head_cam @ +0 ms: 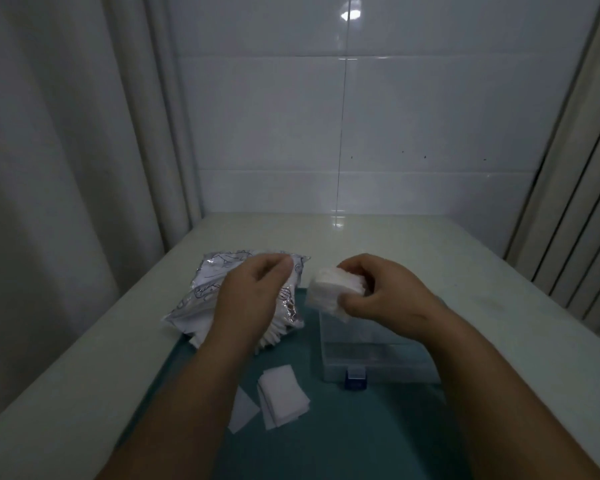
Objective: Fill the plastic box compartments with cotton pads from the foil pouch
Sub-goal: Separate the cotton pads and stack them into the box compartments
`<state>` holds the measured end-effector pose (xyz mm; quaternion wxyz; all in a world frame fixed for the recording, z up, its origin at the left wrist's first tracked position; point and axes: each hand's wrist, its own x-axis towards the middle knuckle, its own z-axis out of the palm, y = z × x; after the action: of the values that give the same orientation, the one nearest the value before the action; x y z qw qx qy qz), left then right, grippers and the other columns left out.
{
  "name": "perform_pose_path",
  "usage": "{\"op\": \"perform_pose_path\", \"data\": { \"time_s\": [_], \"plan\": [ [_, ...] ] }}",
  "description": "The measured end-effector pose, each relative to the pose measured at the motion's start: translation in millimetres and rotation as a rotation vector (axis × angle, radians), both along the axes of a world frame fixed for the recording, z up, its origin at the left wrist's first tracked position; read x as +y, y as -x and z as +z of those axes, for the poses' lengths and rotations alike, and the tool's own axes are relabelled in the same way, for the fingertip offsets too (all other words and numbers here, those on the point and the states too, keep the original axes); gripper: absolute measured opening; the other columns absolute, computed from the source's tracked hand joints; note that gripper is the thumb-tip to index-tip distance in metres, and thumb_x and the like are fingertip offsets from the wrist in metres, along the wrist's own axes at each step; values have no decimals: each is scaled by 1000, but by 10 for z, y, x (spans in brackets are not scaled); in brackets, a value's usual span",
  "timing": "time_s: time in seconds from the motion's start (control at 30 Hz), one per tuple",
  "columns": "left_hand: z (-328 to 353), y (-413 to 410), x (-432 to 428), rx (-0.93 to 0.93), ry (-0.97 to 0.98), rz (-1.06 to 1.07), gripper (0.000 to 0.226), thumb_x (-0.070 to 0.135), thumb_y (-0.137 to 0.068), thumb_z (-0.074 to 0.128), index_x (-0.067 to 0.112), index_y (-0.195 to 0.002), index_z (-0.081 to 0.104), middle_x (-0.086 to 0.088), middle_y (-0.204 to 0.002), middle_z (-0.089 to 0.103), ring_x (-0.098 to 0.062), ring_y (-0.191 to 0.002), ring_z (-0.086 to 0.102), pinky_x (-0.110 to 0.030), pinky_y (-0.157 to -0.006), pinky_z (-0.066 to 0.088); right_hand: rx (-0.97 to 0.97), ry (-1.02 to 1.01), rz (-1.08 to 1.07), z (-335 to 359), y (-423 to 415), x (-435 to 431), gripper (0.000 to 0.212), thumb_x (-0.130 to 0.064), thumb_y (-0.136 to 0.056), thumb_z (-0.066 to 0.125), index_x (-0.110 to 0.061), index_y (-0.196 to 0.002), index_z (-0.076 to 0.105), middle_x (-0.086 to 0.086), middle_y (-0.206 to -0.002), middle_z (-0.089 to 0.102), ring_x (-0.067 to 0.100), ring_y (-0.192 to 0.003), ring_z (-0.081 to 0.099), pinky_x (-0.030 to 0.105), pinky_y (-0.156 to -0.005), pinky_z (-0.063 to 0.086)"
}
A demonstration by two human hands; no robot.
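My right hand (381,292) grips a thick stack of white cotton pads (331,289) between thumb and fingers, just above the far end of the clear plastic box (364,358). The box sits on a teal mat and has a blue latch (355,379) on its near side; my hand and the stack hide part of its inside. The silver foil pouch (201,292) lies to the left, with pads spilling from its near end. My left hand (253,292) hovers over the pouch with its fingers loosely curled. Whether it holds the foil I cannot tell.
Several loose cotton pads (281,393) lie on the teal mat (343,445) near me, left of the box. The mat covers a white table (395,237) that stands against a tiled wall, with curtains on both sides.
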<state>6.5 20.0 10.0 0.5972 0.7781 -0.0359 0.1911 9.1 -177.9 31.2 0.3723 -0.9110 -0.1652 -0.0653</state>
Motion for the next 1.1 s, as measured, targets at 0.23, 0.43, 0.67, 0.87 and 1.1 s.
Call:
{"op": "perform_pose_path", "data": {
  "time_s": [0.23, 0.43, 0.67, 0.87, 1.1],
  "plan": [
    [68, 3, -386, 183, 71, -75, 24, 42, -90, 58, 21, -99, 67, 1, -99, 67, -17, -91, 62, -36, -78, 52, 93, -7, 45, -2, -41, 79, 31, -24, -75, 76, -28, -101, 59, -11, -90, 62, 7, -80, 61, 22, -73, 53],
    [-107, 28, -450, 76, -103, 27, 13, 27, -92, 56, 26, -83, 64, 12, -83, 64, -7, -81, 59, -27, -70, 46, 117, -60, 54, -164, -7, 66, 34, -27, -73, 78, -31, -104, 62, -14, -95, 63, 6, -80, 62, 24, -73, 56],
    [-168, 45, -539, 98, -5, 70, 18, 21, -92, 54, 16, -79, 66, 2, -78, 65, -14, -75, 58, -32, -68, 45, 161, 40, 31, -264, 3, 43, 61, -40, -59, 87, -40, -107, 50, -18, -98, 58, 3, -85, 61, 21, -76, 55],
    [-154, 61, -580, 112, 89, 112, 15, 24, -91, 56, 13, -84, 65, 0, -81, 64, -12, -75, 55, -29, -64, 41, 162, -115, 22, -257, 21, 57, 59, -28, -65, 86, -37, -104, 42, -12, -96, 66, 6, -84, 65, 23, -73, 56],
    [-177, 26, -567, 99, 78, 162, 14, 25, -93, 54, 18, -83, 61, 2, -80, 63, -16, -78, 58, -33, -71, 45, 169, -158, 48, -252, 36, 88, 67, -26, -63, 88, -38, -111, 43, -17, -109, 55, 7, -89, 63, 22, -72, 58]
  ]
}}
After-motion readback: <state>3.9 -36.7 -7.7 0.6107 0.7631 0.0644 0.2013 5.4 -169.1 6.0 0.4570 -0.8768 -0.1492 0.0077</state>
